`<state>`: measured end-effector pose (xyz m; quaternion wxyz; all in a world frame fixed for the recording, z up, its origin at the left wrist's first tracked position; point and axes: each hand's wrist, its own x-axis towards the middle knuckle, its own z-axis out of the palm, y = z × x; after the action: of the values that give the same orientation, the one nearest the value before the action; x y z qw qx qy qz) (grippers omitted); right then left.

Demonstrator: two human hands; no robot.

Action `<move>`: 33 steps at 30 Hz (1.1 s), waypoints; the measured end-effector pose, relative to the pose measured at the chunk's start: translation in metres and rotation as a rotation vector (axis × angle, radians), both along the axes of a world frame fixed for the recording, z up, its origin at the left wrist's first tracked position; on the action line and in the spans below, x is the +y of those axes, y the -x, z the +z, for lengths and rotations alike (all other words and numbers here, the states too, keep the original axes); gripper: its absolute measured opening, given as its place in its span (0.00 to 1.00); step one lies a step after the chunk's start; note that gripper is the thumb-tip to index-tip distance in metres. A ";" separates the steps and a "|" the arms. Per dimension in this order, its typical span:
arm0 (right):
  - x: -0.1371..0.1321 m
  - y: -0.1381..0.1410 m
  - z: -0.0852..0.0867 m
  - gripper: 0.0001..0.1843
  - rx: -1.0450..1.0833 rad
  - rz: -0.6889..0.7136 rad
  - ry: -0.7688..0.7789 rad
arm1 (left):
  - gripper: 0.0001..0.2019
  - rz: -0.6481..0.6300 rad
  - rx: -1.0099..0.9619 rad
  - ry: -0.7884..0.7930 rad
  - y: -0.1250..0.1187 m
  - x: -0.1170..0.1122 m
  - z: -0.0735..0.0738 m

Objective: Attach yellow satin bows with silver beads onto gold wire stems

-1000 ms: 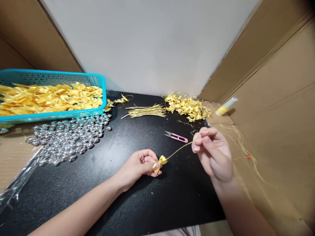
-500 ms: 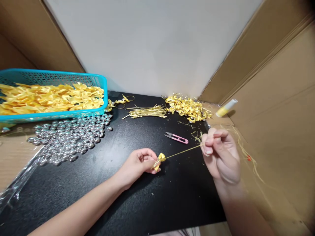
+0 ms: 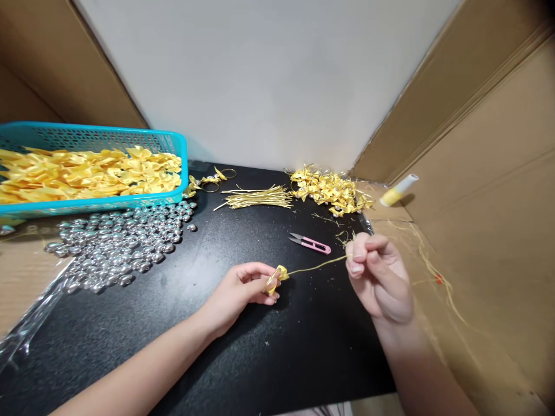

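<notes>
Left hand (image 3: 254,284) pinching one shiny yellow ribbon bow (image 3: 282,273), right hand (image 3: 381,278) one thin yellow thread (image 3: 318,267), decent room before near edge of black tabletop (image 3: 303,352)

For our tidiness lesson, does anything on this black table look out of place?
Yes, mildly: loose yellowish scraps litter the table near the right hand, and one silver bead sits apart from its heap.
</notes>
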<state>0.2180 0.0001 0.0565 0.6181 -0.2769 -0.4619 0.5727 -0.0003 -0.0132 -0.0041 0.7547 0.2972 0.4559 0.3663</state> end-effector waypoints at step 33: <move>0.008 0.040 -0.054 0.07 -0.193 0.012 0.148 | 0.24 0.053 -0.070 -0.218 0.005 0.006 0.005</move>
<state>0.1776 0.0077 0.0022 0.5452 -0.3730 -0.4772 0.5795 -0.0050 -0.0073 0.0011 0.7234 0.3525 0.3944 0.4437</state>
